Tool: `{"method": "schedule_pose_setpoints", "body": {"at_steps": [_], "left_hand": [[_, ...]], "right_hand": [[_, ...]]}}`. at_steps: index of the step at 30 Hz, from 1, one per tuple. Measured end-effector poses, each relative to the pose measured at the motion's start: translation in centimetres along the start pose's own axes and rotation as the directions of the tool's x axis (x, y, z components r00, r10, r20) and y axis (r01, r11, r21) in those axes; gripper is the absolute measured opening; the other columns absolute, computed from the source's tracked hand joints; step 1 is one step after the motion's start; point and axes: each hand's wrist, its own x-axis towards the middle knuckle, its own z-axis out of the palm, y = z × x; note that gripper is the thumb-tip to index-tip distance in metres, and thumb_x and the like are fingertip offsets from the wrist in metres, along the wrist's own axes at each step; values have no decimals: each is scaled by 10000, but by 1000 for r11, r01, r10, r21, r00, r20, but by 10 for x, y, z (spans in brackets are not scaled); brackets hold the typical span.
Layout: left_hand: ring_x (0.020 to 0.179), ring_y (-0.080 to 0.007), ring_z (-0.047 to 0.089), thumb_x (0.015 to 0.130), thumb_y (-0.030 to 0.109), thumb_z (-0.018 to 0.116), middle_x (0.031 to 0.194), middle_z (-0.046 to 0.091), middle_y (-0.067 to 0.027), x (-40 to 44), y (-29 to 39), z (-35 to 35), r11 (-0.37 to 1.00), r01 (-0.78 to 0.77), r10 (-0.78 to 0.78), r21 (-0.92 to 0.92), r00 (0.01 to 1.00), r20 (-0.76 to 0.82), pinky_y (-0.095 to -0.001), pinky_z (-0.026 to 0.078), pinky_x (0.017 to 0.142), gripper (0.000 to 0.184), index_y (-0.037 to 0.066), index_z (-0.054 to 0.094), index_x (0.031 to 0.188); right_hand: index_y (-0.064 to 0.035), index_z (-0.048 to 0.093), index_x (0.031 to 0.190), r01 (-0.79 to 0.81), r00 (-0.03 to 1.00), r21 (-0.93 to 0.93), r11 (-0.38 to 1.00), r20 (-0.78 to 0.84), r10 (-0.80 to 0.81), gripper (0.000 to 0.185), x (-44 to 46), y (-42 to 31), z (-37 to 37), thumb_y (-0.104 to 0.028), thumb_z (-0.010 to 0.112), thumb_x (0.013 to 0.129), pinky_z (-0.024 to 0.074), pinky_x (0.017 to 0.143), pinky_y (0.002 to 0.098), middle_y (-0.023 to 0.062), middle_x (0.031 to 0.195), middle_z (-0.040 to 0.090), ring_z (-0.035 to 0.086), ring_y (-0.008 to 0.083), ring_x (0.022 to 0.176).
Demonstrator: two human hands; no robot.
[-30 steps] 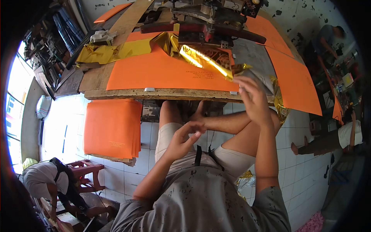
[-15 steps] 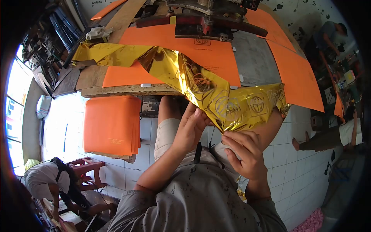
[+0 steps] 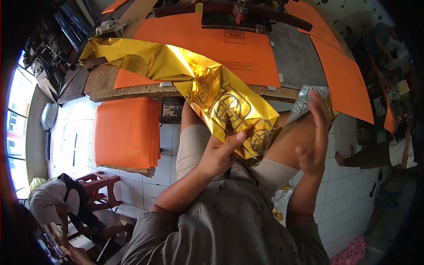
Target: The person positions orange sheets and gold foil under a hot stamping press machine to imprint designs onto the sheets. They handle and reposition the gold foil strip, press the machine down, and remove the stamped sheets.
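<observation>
A long strip of shiny gold foil (image 3: 176, 66) with round emblem shapes on it stretches from the workbench's left side down over my lap. My left hand (image 3: 221, 154) pinches its lower part, thumb on top and fingers hidden beneath. Beside the foil's right end, my right hand (image 3: 314, 137) is raised with fingers stretched upward and thumb apart. That end shows a silvery face (image 3: 304, 101) just behind the fingertips; whether they touch it I cannot tell. An orange printed sheet (image 3: 247, 62) lies on the bench beyond the foil.
A dark press (image 3: 238, 15) stands at the back of the wooden bench (image 3: 132, 93). More orange sheets (image 3: 342, 79) lie to the right. A stack of orange sheets (image 3: 127, 132) sits low at the left. One person (image 3: 55, 201) bends beside a red stool (image 3: 99, 190); other people are at the right.
My right hand has left the foil's lower edge and moved up and right, its fingers opening out. The foil's right part has folded over, showing silver. My left hand still holds the foil.
</observation>
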Motion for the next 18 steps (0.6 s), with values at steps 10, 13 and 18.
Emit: {"method": "schedule_pose_setpoints", "body": {"at_steps": [10, 13, 18], "left_hand": [[1295, -317, 586, 982, 336, 689, 1386, 598, -215, -45, 29, -2, 948, 90, -98, 305, 995, 13, -460, 455, 1108, 624, -66, 502, 1421], [1214, -418, 643, 894, 527, 748, 1271, 647, -322, -50, 41, 8, 908, 91, -103, 409, 995, 8, -518, 506, 1061, 817, -90, 503, 1370], [1120, -448, 683, 812, 477, 827, 1242, 653, -333, -62, 60, 19, 929, 63, -55, 364, 998, -33, -536, 540, 1017, 849, -129, 530, 1327]], "right_hand": [[-32, 710, 838, -148, 873, 69, 987, 478, 98, 293, -19, 9, -53, -225, 875, 693, 503, 786, 384, 69, 835, 692, 659, 253, 814], [-39, 677, 762, -148, 845, 67, 987, 528, 91, 307, -19, -10, -72, -257, 885, 704, 432, 630, 341, 47, 730, 651, 610, 217, 695], [-62, 632, 629, -167, 915, 200, 965, 397, 76, 427, -48, -30, -89, -393, 887, 721, 377, 503, 324, 30, 589, 606, 594, 206, 511]]}}
